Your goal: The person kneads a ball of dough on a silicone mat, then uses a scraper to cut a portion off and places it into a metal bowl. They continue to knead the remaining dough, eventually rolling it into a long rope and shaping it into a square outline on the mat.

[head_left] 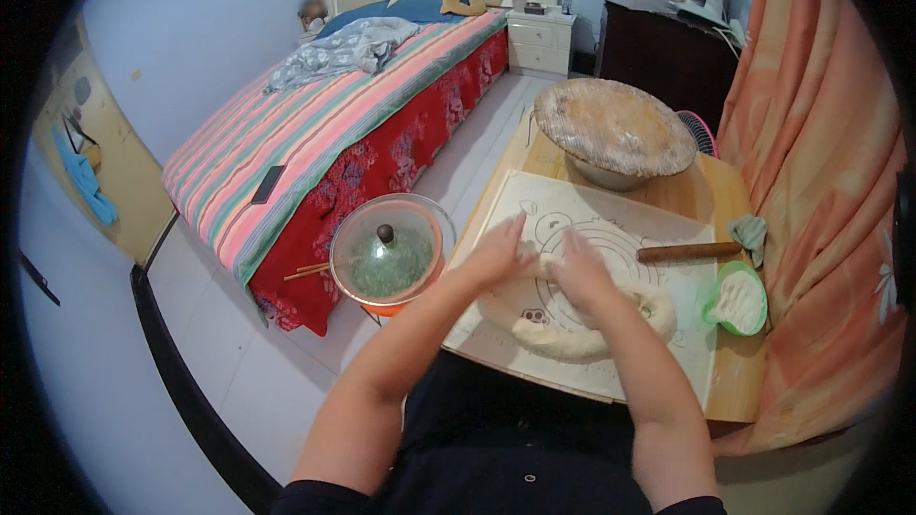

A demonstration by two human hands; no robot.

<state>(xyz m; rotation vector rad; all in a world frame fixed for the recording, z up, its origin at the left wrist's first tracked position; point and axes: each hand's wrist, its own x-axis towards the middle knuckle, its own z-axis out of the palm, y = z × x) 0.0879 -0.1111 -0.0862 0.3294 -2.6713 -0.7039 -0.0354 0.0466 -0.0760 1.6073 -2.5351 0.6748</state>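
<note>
A long, thick rope of pale dough [563, 345] lies curved in a loop on a cream kneading mat [687, 362] printed with circles and drawings. My left hand [501, 253] is over the mat's middle left, its fingers stretched out and slightly blurred. Close to its right, my right hand [582, 272] points its stretched, motion-blurred fingers away from me. A stretch of dough shows between the two hands, which seem to touch it. Their undersides are hidden. To the right, a brown wooden rolling pin [689, 252] rests across the mat's edge.
A green bowl of flour [739, 300] and a crumpled cloth [750, 235] sit at the table's right. Behind the mat stands a large basin under a round, floury cover [615, 126]. Left of the table, a glass lid [393, 250] covers green filling, chopsticks [307, 272] beside it. A bed [315, 133] lies beyond.
</note>
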